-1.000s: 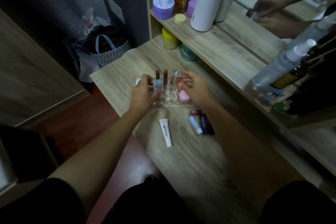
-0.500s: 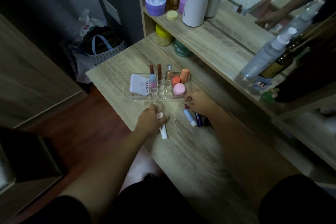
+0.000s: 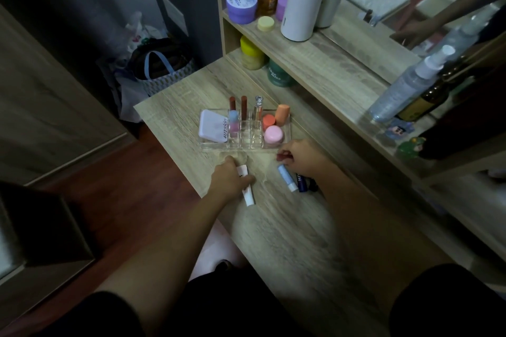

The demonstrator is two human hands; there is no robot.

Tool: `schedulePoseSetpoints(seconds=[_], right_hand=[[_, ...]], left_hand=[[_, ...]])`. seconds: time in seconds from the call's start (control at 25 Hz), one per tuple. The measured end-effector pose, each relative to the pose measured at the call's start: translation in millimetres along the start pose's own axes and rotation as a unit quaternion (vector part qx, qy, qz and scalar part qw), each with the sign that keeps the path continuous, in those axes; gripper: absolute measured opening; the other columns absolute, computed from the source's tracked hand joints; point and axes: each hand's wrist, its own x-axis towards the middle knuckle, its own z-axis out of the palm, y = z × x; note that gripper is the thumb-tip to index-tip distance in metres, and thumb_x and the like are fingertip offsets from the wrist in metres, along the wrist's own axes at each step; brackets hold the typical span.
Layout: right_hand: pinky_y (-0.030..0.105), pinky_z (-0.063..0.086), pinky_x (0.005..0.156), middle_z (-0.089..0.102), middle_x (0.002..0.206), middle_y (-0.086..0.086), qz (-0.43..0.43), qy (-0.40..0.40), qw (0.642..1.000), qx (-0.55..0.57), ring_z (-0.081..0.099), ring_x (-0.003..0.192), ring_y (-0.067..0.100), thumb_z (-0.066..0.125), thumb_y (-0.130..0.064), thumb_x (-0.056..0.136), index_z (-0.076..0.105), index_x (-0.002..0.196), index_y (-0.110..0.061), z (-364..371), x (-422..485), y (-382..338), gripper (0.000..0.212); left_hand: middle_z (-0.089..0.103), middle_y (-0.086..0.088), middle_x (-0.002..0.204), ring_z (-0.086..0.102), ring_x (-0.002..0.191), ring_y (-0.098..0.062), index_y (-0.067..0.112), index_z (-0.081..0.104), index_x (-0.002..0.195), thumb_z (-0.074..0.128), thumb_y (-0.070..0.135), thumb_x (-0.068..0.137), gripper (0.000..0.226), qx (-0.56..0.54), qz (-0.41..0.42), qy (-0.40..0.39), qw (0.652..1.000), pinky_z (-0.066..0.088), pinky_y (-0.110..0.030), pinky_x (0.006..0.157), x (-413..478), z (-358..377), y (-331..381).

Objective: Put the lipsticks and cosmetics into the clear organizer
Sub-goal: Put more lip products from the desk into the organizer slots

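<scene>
The clear organizer [image 3: 288, 128] stands on the wooden desk. It holds a white compact [image 3: 212, 126], upright lipsticks [image 3: 243, 108], a pink-and-blue stick, orange sponges [image 3: 282, 114] and a round pink jar [image 3: 273, 134]. In front of it, my left hand [image 3: 228, 180] is closed around a white tube [image 3: 248, 194] lying on the desk. My right hand [image 3: 302, 157] pinches a dark red lipstick [image 3: 283, 156] at its fingertips. A light blue stick [image 3: 287, 178] and a dark blue Nivea stick [image 3: 301, 183] lie beside my right wrist.
A raised shelf [image 3: 315, 63] runs along the desk's right with jars, bottles, a white cylinder [image 3: 301, 0] and a spray bottle [image 3: 405, 87]; a mirror stands behind it. A yellow jar and a green jar sit under the shelf. Bags lie on the floor beyond the desk's left edge.
Both hands left the organizer and came back toward me. The left hand closed on the white tube; the right hand went to the loose sticks and took the dark red lipstick.
</scene>
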Motion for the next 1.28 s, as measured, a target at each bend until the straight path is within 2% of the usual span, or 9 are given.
schedulePoseSetpoints(seconds=[0.08, 0.2, 0.32, 0.44, 0.56, 0.68, 0.84, 1.16, 1.28], right_hand=[[0.039, 0.051, 0.095, 0.068, 0.112, 0.009, -0.016, 0.033, 0.999, 0.031, 0.061, 0.097, 0.017, 0.06, -0.01, 0.088, 0.065, 0.113, -0.01, -1, 0, -5, 0.026], [0.029, 0.055, 0.084, 0.065, 0.106, 0.005, -0.027, 0.134, 0.985, 0.101, 0.058, 0.087, 0.01, 0.062, -0.01, 0.087, 0.061, 0.117, -0.014, -9, 3, -24, 0.031], [0.015, 0.055, 0.069, 0.062, 0.094, -0.009, -0.014, 0.224, 0.936, 0.271, 0.059, 0.08, 0.0, 0.062, -0.01, 0.086, 0.056, 0.124, -0.019, -24, 9, -45, 0.04], [0.012, 0.057, 0.073, 0.068, 0.101, -0.003, 0.012, 0.297, 0.877, 0.376, 0.064, 0.083, -0.002, 0.064, -0.009, 0.086, 0.06, 0.121, -0.018, -39, 11, -54, 0.037], [0.005, 0.053, 0.072, 0.067, 0.097, -0.006, 0.013, 0.33, 0.859, 0.392, 0.064, 0.078, -0.011, 0.066, -0.008, 0.084, 0.062, 0.121, -0.016, -41, 12, -54, 0.037], [0.001, 0.051, 0.07, 0.07, 0.097, -0.004, 0.022, 0.318, 0.863, 0.392, 0.062, 0.075, -0.015, 0.068, -0.009, 0.084, 0.064, 0.119, -0.013, -31, 14, -54, 0.036], [0.001, 0.05, 0.076, 0.072, 0.107, 0.006, 0.017, 0.307, 0.873, 0.379, 0.066, 0.089, 0.003, 0.068, -0.007, 0.083, 0.064, 0.12, -0.012, -20, 21, -50, 0.037], [-0.007, 0.044, 0.071, 0.07, 0.111, 0.007, 0.019, 0.272, 0.894, 0.356, 0.062, 0.092, 0.001, 0.065, -0.007, 0.085, 0.062, 0.12, -0.014, -14, 30, -50, 0.036], [-0.007, 0.044, 0.067, 0.069, 0.108, 0.004, 0.028, 0.261, 0.9, 0.348, 0.061, 0.085, -0.004, 0.068, -0.007, 0.084, 0.061, 0.119, -0.012, -9, 34, -52, 0.036]], left_hand=[[0.067, -0.016, 0.099, 0.062, 0.091, -0.029, 0.004, 0.055, 0.106, 0.074, 0.031, 0.075, 0.046, -0.025, 0.02, 0.015, 0.999, 0.048, -0.032, 0.074, 1, -7, 2], [0.068, -0.005, 0.081, 0.059, 0.064, -0.008, 0.011, 0.062, 0.104, 0.073, 0.025, 0.077, 0.033, -0.085, 0.092, 0.055, 0.991, 0.042, -0.003, 0.057, 1, -32, 11], [0.058, 0.011, 0.069, 0.054, 0.057, 0.005, 0.016, 0.063, 0.101, 0.072, 0.025, 0.08, 0.024, -0.122, 0.164, 0.123, 0.971, 0.041, 0.002, 0.055, 7, -61, 20], [0.063, 0.006, 0.067, 0.055, 0.055, 0.005, 0.014, 0.068, 0.086, 0.065, 0.027, 0.087, 0.013, -0.098, 0.213, 0.18, 0.955, 0.04, 0.0, 0.056, 13, -83, 31], [0.073, -0.006, 0.075, 0.063, 0.065, -0.011, 0.009, 0.072, 0.084, 0.064, 0.023, 0.088, 0.017, -0.055, 0.265, 0.198, 0.942, 0.046, -0.015, 0.064, 16, -91, 40], [0.074, -0.009, 0.079, 0.063, 0.074, -0.024, 0.008, 0.073, 0.087, 0.064, 0.023, 0.087, 0.017, 0.022, 0.301, 0.225, 0.926, 0.047, -0.033, 0.069, 19, -90, 43], [0.071, -0.012, 0.088, 0.057, 0.082, -0.031, 0.007, 0.073, 0.085, 0.064, 0.026, 0.086, 0.02, 0.103, 0.3, 0.249, 0.915, 0.049, -0.041, 0.071, 36, -84, 46], [0.063, -0.008, 0.109, 0.053, 0.098, -0.03, 0.016, 0.075, 0.091, 0.067, 0.031, 0.082, 0.019, 0.197, 0.268, 0.218, 0.918, 0.043, -0.041, 0.074, 57, -76, 47], [0.059, -0.008, 0.114, 0.051, 0.103, -0.029, 0.016, 0.075, 0.092, 0.065, 0.031, 0.084, 0.02, 0.218, 0.26, 0.199, 0.92, 0.043, -0.042, 0.078, 59, -74, 48]])
